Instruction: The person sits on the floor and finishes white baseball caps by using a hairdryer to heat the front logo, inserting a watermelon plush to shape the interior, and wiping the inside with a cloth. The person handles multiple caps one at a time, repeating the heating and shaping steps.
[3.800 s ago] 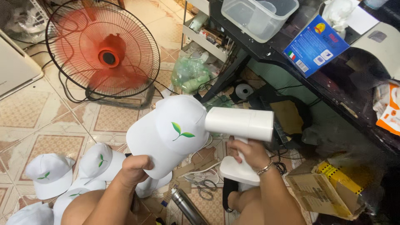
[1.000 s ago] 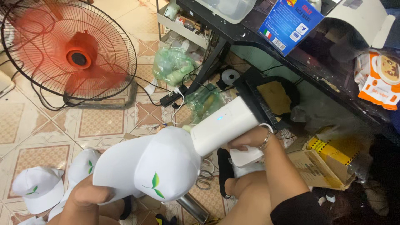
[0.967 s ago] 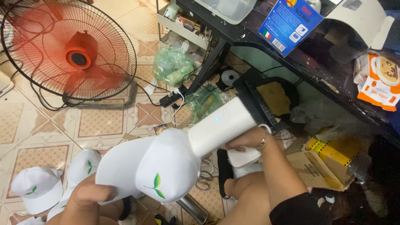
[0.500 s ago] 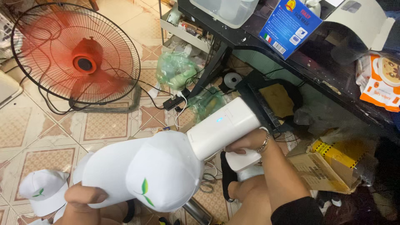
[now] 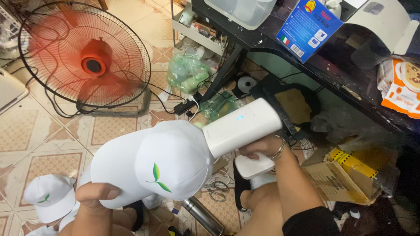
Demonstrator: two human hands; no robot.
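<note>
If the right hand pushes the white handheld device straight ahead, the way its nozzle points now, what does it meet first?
The right hand aims the white handheld device down-left, and its front end already seems to touch the white cap held by the left hand; depth is unclear.

I see a blue rectangular cardboard box (image 5: 309, 25) on the dark surface (image 5: 350, 83) and an orange-and-white printed packet (image 5: 400, 87) at its right end.

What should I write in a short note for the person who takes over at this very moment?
Left hand grips the brim of the white cap and holds it up.
Right hand holds the white handheld steamer; its head is pressed against the cap's crown.
More white caps lie on the tiled floor at lower left; which of them are steamed cannot be told.
Scissors lie below the steamer.
</note>
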